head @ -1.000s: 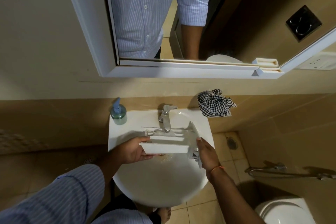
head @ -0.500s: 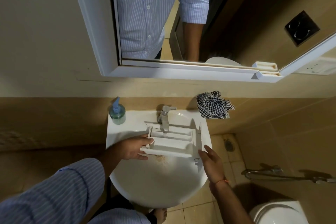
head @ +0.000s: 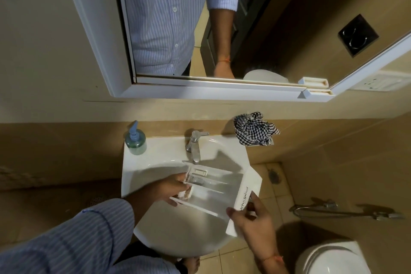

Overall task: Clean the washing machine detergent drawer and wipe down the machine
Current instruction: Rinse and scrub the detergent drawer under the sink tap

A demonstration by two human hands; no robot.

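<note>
Now: detergent drawer point(head: 219, 187) held over sink point(head: 178, 236), below tap point(head: 194, 143), open side up, front panel at 3 o'clock end. Left hand point(head: 165, 190) clamped on rear end, 9 o'clock side. Right hand point(head: 253, 222) gripping front panel, thumb on top. Soap bottle point(head: 135, 140) at 11 o'clock; checkered cloth point(head: 254, 129) at 1 o'clock.

Both hands — left hand point(head: 165, 191), right hand point(head: 251, 218) — hold detergent drawer point(head: 219, 187) over sink point(head: 155, 158).

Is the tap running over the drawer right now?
Cannot tell: no stream shows below the faucet, whose spout sits right above the detergent drawer.
</note>
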